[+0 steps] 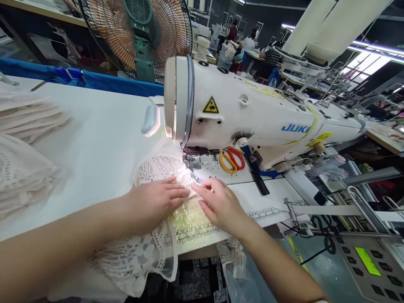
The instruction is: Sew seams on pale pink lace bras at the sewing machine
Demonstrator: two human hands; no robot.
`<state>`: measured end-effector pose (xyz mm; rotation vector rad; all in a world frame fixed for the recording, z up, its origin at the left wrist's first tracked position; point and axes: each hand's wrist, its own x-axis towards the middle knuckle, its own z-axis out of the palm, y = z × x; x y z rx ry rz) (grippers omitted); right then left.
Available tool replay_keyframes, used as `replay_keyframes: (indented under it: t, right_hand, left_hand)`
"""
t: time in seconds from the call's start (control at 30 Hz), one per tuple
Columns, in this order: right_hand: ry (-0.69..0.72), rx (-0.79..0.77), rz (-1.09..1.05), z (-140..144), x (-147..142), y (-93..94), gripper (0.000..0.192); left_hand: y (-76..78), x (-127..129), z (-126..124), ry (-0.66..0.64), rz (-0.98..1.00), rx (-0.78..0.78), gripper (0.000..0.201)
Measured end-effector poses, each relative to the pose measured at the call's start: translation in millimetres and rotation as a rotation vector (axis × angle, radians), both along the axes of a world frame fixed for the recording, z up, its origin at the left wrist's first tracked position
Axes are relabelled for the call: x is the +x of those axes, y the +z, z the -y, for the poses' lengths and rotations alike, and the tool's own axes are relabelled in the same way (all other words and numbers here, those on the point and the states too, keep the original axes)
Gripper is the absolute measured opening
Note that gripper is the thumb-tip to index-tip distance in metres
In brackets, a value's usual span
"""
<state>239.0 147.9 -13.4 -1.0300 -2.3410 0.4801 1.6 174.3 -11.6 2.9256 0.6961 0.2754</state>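
A piece of white lace fabric lies under the needle area of a white sewing machine and hangs over the table's front edge. My left hand rests flat on the lace, fingers stretched towards the right. Close to the presser foot, my right hand has its thumb and index finger apart at the fabric's edge; its other fingers curl in. Whether a bit of the edge sits under those fingertips is hard to make out. A bright lamp glows where the lace meets the foot.
Scissors with orange and red handles lie behind the foot, beside a black-bristled brush. Stacked pale lace pieces sit at the left. A large fan stands behind the table. A control panel is at lower right.
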Motion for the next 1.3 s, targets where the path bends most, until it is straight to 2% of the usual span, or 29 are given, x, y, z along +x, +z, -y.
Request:
replay_keyframes:
  t: [0.07,0.17,0.33,0.4,0.5,0.73,0.83,1.07,1.3]
  right_hand:
    - [-0.001,0.103,0.203,-12.0,4.0,-0.3,0.034]
    - [0.073,0.087,0.355,-17.7,5.1,-0.2,0.027]
    - [0.131,-0.025,0.271,-5.2,6.3,5.0,0.027]
    - [0.108,-0.075,0.246,0.0,5.0,6.9,0.025]
    - [0.072,-0.119,0.261,2.6,0.3,7.9,0.027]
    - [0.027,-0.200,0.535,-7.0,-15.9,15.8,0.040]
    - [0.030,-0.225,0.575,-13.0,-22.1,20.8,0.042]
    - [0.043,-0.290,0.700,-26.1,-37.1,32.3,0.055]
    - [0.028,-0.353,0.858,-35.1,-56.6,45.7,0.067]
  left_hand:
    - [2.2,9.3,16.4,0.011,0.014,0.042,0.035]
    - [1.5,17.5,33.1,0.071,0.076,0.150,0.031]
    - [-8.2,15.5,36.8,0.168,0.116,0.172,0.032]
    - [-11.1,12.8,32.3,0.163,0.109,0.180,0.039]
    - [-11.2,9.6,21.9,0.116,0.101,0.159,0.037]
    - [-3.4,1.8,-7.0,0.013,0.147,0.091,0.029]
    - [-3.4,-2.5,-17.2,-0.029,0.169,0.098,0.028]
    - [-7.6,-10.2,-36.8,-0.031,0.237,0.113,0.029]
    - [-11.3,-20.7,-59.2,-0.066,0.194,0.108,0.032]
